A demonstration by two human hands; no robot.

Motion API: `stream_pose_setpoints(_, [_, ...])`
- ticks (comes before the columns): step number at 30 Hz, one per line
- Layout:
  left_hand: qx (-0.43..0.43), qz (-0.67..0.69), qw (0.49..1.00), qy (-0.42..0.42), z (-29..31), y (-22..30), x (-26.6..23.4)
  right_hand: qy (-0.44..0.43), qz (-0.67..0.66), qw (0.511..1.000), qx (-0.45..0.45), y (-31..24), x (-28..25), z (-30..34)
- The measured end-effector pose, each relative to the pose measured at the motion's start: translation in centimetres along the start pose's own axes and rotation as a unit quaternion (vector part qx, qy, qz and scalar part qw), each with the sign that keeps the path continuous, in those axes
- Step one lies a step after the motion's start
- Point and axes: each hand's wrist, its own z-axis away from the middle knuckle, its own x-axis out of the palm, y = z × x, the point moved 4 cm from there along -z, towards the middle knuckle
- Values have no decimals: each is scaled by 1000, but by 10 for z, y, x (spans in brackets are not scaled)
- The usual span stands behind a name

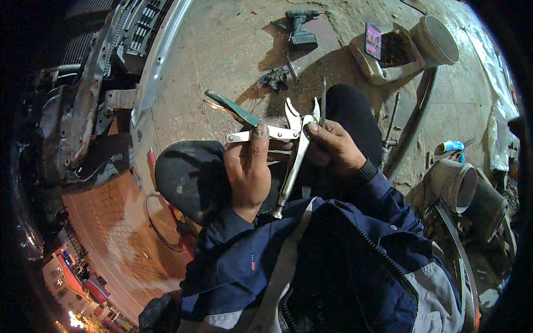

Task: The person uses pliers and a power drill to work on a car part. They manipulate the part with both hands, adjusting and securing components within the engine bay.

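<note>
A pair of locking pliers [296, 162] is held in front of my lap, its jaws pointing away from me and spread apart. Its silver body slants down toward my jacket, ending in a round adjusting screw. The lever with a green grip [236, 107] is swung out to the left. My left hand [249, 173] is closed around the lever's silver base, thumb on top. Close to the jaw pivot, my right hand [337, 149] pinches the pliers with its thumb. A thin metal rod [324, 97] rises beside the right fingers; its lower end is hidden.
A green cordless drill [301, 26] lies on the floor ahead, near a dark metal part [276, 79]. A phone [373, 40] rests on a cut-open container [383, 73] beside a bucket [438, 41]. Vehicle parts [105, 100] line the left; a hose [416, 122] and another bucket [455, 186] are right.
</note>
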Motion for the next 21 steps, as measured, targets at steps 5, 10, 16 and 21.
stream_pose_setpoints(5, [84,-28,996,-11,3,16,4,-48,-48,998,-13,7,-10,2])
stream_pose_setpoints(10, [182,-69,979,-64,-15,26,16,-96,-35,995,-1,5,-16,4])
stream_pose_setpoints(16, [183,15,977,-108,-28,24,36,-66,-83,994,-7,14,-25,-2])
stream_pose_setpoints(21, [169,-8,979,-110,-33,24,39,-16,-74,997,20,21,-32,-15])
